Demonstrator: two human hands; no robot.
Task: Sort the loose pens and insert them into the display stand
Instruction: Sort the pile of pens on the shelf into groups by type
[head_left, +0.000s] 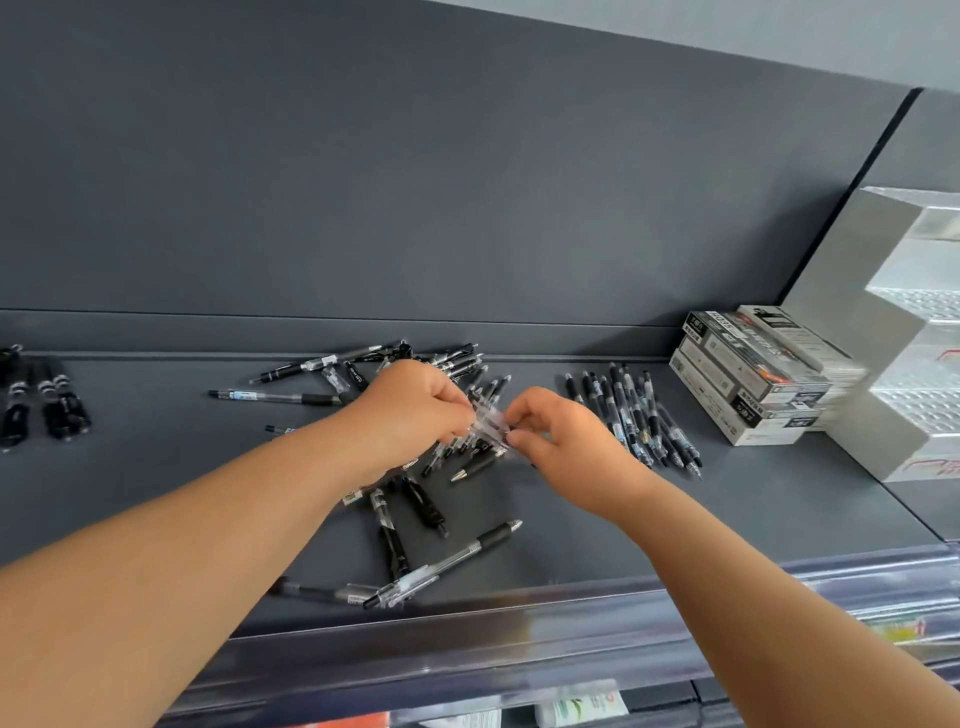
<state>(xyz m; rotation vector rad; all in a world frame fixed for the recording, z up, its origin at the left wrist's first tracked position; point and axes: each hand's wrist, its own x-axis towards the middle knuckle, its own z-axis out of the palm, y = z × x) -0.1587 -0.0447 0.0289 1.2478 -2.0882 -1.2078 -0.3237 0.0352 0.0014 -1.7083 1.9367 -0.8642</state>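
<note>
Loose black and clear pens lie scattered over the dark grey shelf. My left hand grips a bunch of clear-barrelled pens above the pile. My right hand pinches the same bunch from the right, thumb and fingers curled at its end. A neat row of sorted pens lies side by side to the right of my hands. The stepped clear display stand stands at the far right, its tiers showing no pens.
Stacked white and black pen boxes sit between the sorted row and the stand. Another group of black pens lies at the far left. A clear price rail runs along the shelf's front edge; a grey back panel rises behind.
</note>
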